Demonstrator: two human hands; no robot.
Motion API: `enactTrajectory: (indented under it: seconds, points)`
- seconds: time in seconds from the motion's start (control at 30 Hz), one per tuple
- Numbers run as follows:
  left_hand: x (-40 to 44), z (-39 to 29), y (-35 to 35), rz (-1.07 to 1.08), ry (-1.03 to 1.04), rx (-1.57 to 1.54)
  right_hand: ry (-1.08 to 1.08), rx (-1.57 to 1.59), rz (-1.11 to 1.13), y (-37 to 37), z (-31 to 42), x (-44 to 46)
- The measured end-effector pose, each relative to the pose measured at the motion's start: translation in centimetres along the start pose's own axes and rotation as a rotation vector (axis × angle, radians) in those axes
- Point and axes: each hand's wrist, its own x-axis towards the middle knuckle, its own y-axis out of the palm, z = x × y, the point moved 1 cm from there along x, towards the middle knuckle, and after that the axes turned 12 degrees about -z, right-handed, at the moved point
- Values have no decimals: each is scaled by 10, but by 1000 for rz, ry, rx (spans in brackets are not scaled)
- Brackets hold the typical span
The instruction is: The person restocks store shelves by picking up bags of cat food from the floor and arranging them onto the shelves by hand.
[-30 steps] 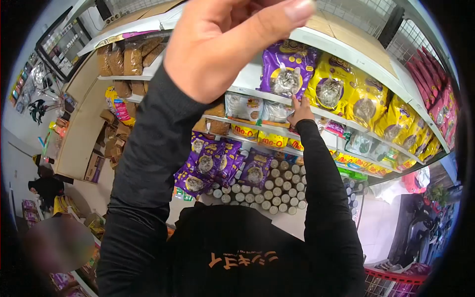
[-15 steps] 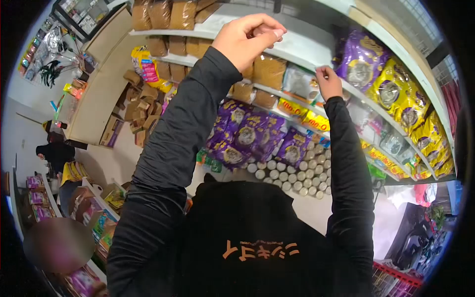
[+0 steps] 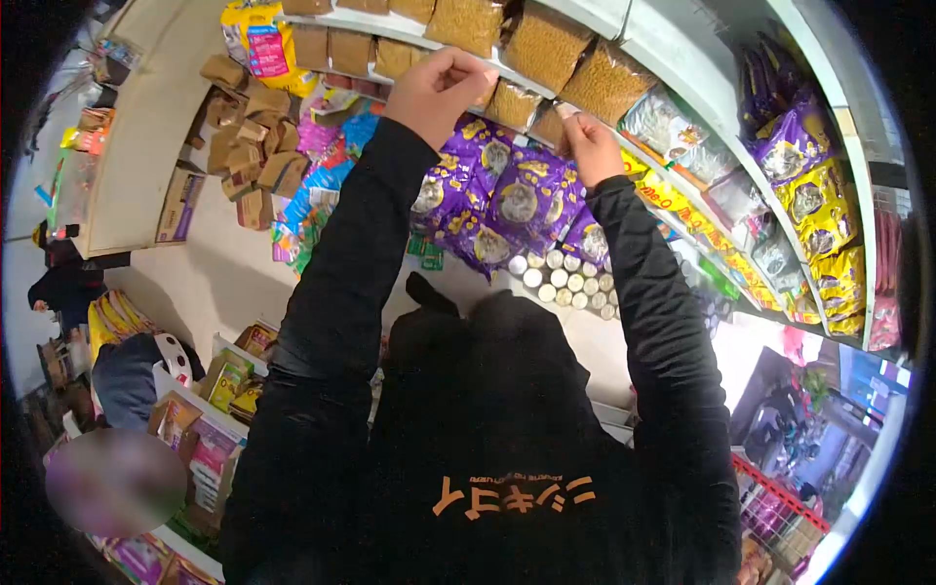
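Note:
My left hand [image 3: 434, 97] is closed in a pinch, its fingertips at the front edge of a shelf that carries clear bags of brown kibble [image 3: 546, 49]. Lower and to the right, my right hand [image 3: 593, 148] is also pinched, thumb and forefinger together. Whatever either hand holds, if anything, is too small to make out. Between them, on the level below, a smaller clear bag of kibble [image 3: 515, 105] shows. Purple printed bags [image 3: 526, 200] are stacked beneath my hands.
Cans [image 3: 565, 278] stand on the floor beside the purple bags. Brown cartons [image 3: 258, 146] are heaped to the left. Yellow bags [image 3: 837, 249] fill the right end of the shelving. A red-rimmed wire basket [image 3: 780, 497] is at lower right. A person in dark clothes [image 3: 63, 278] is at far left.
My view has shifted, and the shelves sit higher in it. Both hands have moved to the lower kibble shelf and closer together. My right hand has moved left, away from the purple bag.

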Motion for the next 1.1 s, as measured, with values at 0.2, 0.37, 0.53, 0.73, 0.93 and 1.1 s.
enactTrajectory:
  seconds: [0.2,0.37,0.53,0.73,0.93,1.1]
  points:
    - [-20,76,-23,-130,-290,-209,-120,319,-26,60,-26,-1]
    - [-41,159,-35,-216,-543,-185,228,361,277,110,-61,9]
    - [-77,278,-29,-307,-724,-189,383,275,418,169,-115,22]
    - [-159,431,-23,-439,-1012,-66,489,173,551,274,-261,17]
    - [-251,545,12,-519,-1258,29,248,-162,812,342,-330,1]
    - [-301,607,37,-578,-1332,-137,284,-315,850,374,-384,-22]
